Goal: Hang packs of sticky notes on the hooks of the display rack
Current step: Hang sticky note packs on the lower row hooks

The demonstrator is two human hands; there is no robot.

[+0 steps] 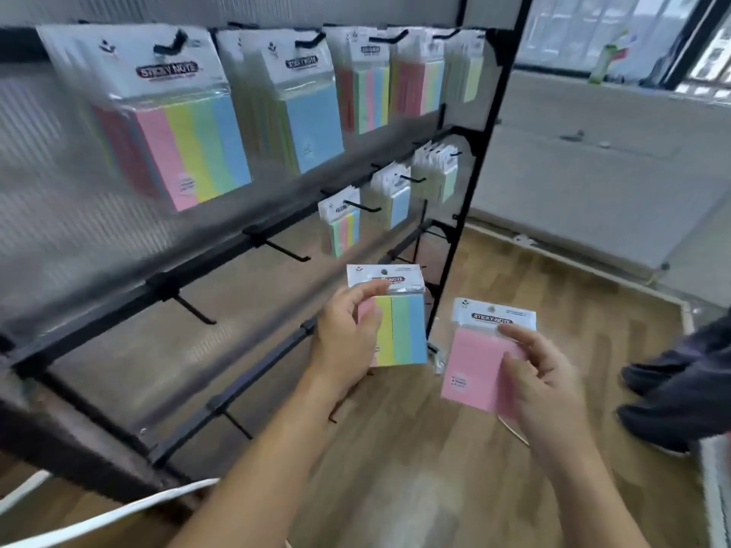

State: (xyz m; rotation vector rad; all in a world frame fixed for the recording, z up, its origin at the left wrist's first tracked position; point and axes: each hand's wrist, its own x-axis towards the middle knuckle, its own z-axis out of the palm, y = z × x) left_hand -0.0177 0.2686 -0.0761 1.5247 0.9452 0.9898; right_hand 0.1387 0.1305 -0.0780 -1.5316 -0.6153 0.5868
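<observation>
Hands meet my feed low in front of the display rack (221,251), each with one pack. The left hand (348,338) has its fingers curled round the left edge of a striped pack (403,330) in pink, yellow, green and blue. It holds that pack upright just off the rack's lower rail, close to the black right-hand post. The right hand (542,373) grips a pink pack (474,365) by its right side, fingers bent over the front. That pack is tilted and sits further out from the rack, past the post, over the wooden floor (514,278). Neither pack touches a hook.

On the rack's top rail I see a row of hanging packs, the nearest being a large four-colour pack (174,128). On the middle rail, three hooks toward the post carry smaller packs, the first of them a small striped pack (344,227). Further from the post on that rail, a bare hook (285,251) and a second bare hook (194,308) stick out.

A white cable (118,516) runs along the floor at the rack's foot. Well away from the rack, dark shapes lie at the picture's edge; I cannot tell what they are.
</observation>
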